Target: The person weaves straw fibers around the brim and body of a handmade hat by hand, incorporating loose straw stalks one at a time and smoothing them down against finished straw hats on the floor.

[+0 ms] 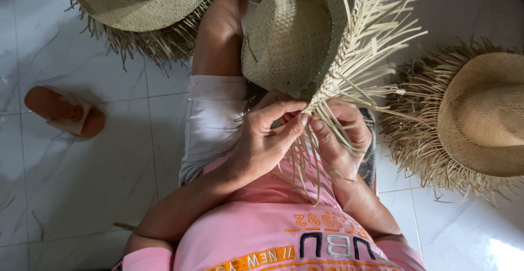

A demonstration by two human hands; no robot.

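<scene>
The left hand [262, 140] and right hand [341, 145] both pinch loose pale strands at the brim of an unfinished woven straw hat [289, 42] held over the lap — brim weaving looks underway; tucking a strand calls for a firm pull. Stiff, frayed fringes — two similar straw hats [480, 118] lie on the white tiled floor [71, 167].
</scene>
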